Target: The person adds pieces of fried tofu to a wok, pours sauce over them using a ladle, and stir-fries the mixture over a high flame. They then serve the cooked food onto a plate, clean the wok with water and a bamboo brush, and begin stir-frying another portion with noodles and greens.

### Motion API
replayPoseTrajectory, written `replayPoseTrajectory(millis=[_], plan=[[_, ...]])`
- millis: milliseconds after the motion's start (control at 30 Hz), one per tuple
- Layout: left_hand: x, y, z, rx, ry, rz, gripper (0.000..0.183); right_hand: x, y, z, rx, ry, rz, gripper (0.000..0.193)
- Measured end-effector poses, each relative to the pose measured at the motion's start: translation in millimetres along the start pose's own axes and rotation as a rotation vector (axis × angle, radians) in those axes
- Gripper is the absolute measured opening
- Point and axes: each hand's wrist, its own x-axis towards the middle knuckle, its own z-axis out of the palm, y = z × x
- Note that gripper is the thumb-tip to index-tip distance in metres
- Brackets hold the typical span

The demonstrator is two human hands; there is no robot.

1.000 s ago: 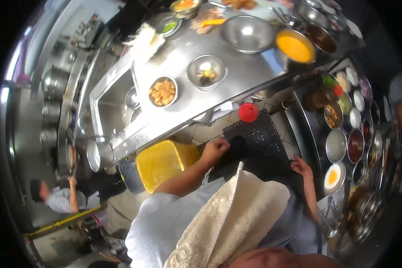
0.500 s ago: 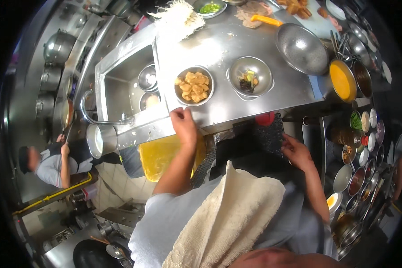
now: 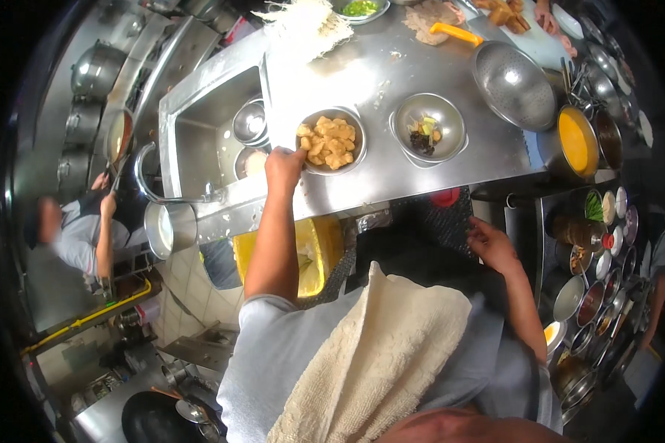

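Observation:
My left hand point(image 3: 283, 168) is at the left rim of a metal bowl point(image 3: 363, 145), its thumb and fingers closed on the edge. Golden-brown fried chunks point(image 3: 329, 142) fill that bowl, which rests on the steel counter near the sink. To its right sits a second metal bowl point(image 3: 451, 127) with a small heap of dark, yellow and green pieces point(image 3: 423, 136) inside. My right hand point(image 3: 493, 245) hangs below the counter's front edge, fingers loosely bent and apart, holding nothing.
A sink point(image 3: 199, 148) with small bowls lies left. A perforated metal bowl point(image 3: 513, 85) and a pot of yellow liquid point(image 3: 578, 144) stand right. Below the counter is a yellow bin point(image 3: 332, 255). A co-worker point(image 3: 81, 236) stands far left; another person's hand point(image 3: 545, 16) shows at the top right.
My left hand has moved forward from the counter's edge onto the rim of the bowl of fried chunks. My right hand stays low. Another person's hand has appeared at the top right.

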Motion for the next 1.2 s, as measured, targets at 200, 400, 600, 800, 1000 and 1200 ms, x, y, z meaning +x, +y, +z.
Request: replayPoseTrajectory(millis=[200,400,600,800,1000,1200], plan=[[-0.5,7.2,-8.5,-0.284,-0.259,-0.092,0.024,1.1,-0.8,1.6,0.003,-0.022,-0.055,0.059],[-40.2,21.3,-6.4,-0.379,-0.187,0.044,0.022,-1.5,-15.4,-2.5,-0.038,-0.016,-0.119,0.057],[-99.1,17.8,21.9,-0.67,-0.206,0.084,0.02,-12.5,-125.2,-14.9,0.018,0.261,-0.417,0.057],[-182.3,63.3,43.0,-0.885,-0.365,0.066,0.021,-1.8,-199.5,-12.1,-0.423,0.382,-0.715,0.061],[-188.4,67.8,50.9,-0.743,-0.529,0.034,0.021,3.1,-171.6,-40.0,-0.272,0.273,-0.623,0.049],[-187.0,56.6,59.5,-0.747,-0.629,-0.023,0.029,-15.9,-165.1,-47.6,-0.069,0.22,-0.522,0.044]])
